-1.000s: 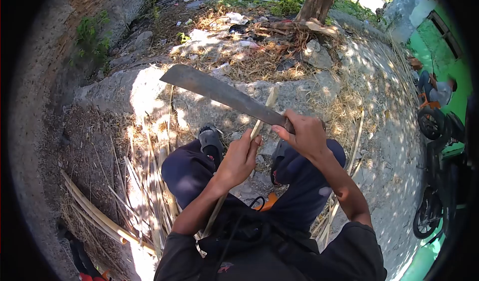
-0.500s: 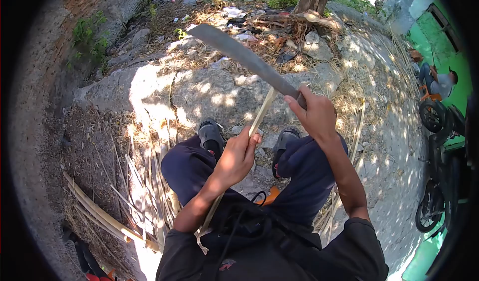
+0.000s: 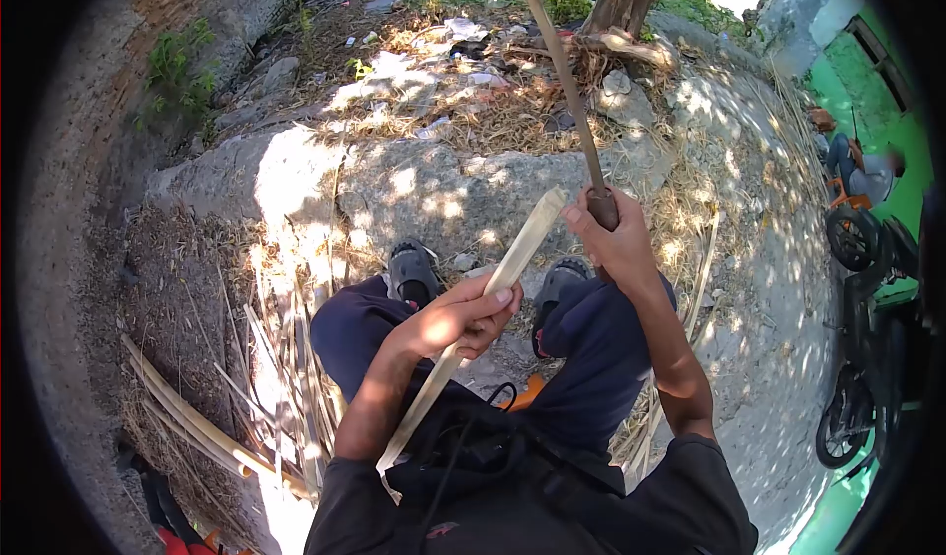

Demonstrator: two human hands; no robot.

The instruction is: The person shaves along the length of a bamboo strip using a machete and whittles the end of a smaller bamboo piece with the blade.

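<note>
My left hand (image 3: 463, 317) is closed around a pale, flat bamboo strip (image 3: 530, 240), thumb on its upper face. The strip slants from my lap up to the right, its far end close to my right hand (image 3: 619, 235). That hand grips the brown handle of a machete (image 3: 567, 72). The blade points up and away, nearly edge-on to me, with its tip at the top of the view. A small gap shows between blade and strip.
Split bamboo strips (image 3: 286, 378) lie to my left, beside thicker bamboo lengths (image 3: 197, 427). Ahead are a rough stone ledge (image 3: 394, 191), dry litter and a tree trunk (image 3: 623, 3). At right, a person (image 3: 872, 176) sits near a motorcycle (image 3: 852, 358) by a green wall.
The machete has swung from pointing up-left to nearly upright, its blade turning edge-on and leaving the strip's end. My left hand has rolled, so the strip now shows its broad face.
</note>
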